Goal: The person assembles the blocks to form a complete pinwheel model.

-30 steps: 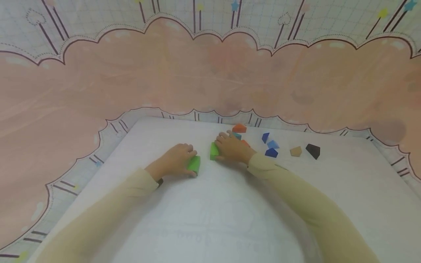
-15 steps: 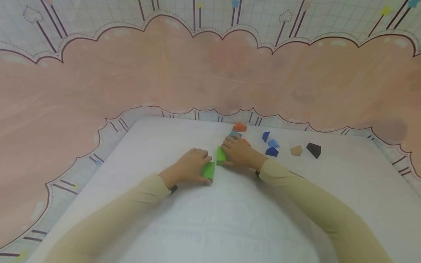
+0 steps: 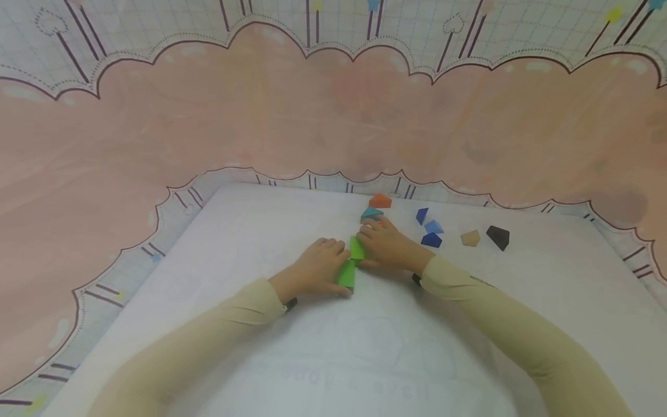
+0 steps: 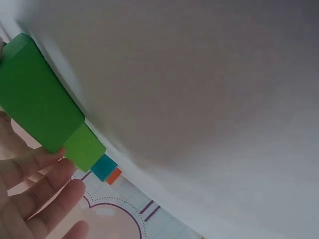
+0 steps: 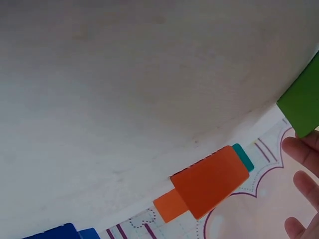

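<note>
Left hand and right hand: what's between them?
A darker green block at the left hand and a lighter green block at the right hand; the head view shows both. Whether they touch, I can't tell.

A white table (image 3: pixel 250 220) spreads across the lower part of the head view, with faint lettering (image 3: pixel 311 377) near the bottom centre. Around the middle of the frame are a green block (image 3: pixel 346 273) and a light green block (image 3: pixel 356 249), a teal block (image 3: pixel 372 214) and an orange block (image 3: pixel 380 201) above them, and a second orange block (image 5: pixel 212 181), plain at the lower right of the right wrist view. Right of centre lie two dark blue blocks (image 3: pixel 431 240), a light blue block (image 3: pixel 434 226), a tan block (image 3: pixel 471 238) and a black block (image 3: pixel 498 237).
</note>
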Action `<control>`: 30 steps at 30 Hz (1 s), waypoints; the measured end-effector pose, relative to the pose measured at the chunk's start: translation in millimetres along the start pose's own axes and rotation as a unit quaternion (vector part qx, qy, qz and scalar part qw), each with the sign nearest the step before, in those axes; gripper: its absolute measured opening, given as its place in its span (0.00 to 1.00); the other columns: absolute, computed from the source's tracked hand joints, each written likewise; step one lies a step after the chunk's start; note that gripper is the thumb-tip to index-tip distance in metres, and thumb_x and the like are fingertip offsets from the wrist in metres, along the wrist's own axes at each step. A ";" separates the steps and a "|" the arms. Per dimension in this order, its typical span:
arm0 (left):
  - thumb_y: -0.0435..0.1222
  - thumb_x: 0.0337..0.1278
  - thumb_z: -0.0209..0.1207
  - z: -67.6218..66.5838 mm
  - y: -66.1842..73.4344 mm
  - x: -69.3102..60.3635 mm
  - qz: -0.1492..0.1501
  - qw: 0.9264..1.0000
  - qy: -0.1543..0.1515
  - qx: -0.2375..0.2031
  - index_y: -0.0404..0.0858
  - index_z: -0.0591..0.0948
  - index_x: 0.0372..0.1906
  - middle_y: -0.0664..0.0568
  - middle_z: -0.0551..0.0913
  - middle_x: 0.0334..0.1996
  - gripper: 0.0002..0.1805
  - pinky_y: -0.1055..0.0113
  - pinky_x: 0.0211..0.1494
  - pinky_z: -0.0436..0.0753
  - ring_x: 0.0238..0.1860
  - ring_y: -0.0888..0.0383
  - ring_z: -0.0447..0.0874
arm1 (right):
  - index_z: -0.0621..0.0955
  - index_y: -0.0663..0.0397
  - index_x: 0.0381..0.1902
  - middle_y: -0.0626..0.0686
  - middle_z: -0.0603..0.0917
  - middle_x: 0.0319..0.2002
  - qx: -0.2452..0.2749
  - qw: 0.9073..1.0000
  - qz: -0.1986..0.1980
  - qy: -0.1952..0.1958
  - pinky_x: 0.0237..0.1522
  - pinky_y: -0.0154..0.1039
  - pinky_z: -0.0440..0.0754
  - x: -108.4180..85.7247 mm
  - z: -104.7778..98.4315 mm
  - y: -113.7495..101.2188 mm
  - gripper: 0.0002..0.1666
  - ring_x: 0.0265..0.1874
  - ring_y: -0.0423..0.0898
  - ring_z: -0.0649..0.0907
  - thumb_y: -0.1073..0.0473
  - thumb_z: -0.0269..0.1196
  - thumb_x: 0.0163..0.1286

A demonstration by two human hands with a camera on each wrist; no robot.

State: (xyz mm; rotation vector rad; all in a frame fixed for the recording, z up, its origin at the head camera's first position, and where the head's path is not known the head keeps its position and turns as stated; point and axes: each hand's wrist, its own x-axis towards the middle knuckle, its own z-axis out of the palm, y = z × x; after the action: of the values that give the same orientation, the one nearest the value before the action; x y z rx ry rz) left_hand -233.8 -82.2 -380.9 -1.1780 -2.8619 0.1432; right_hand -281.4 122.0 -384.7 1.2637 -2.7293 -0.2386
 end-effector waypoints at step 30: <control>0.68 0.43 0.58 -2.9 4.6 2.6 -0.006 0.999 -0.038 0.015 0.42 0.76 0.52 0.50 0.75 0.47 0.39 0.59 0.58 0.74 0.49 0.55 0.72 | 0.73 0.58 0.58 0.56 0.76 0.55 0.008 1.000 -0.010 0.015 0.68 0.58 0.60 -17.8 3.6 11.7 0.39 0.62 0.55 0.69 0.36 0.61 0.60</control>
State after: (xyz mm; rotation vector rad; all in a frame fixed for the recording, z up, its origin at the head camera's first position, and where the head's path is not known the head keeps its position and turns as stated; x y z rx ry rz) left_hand -232.2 -76.9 -378.5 -1.1736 -2.9204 0.2346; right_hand -279.2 143.4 -386.8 1.2877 -2.6996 -0.1977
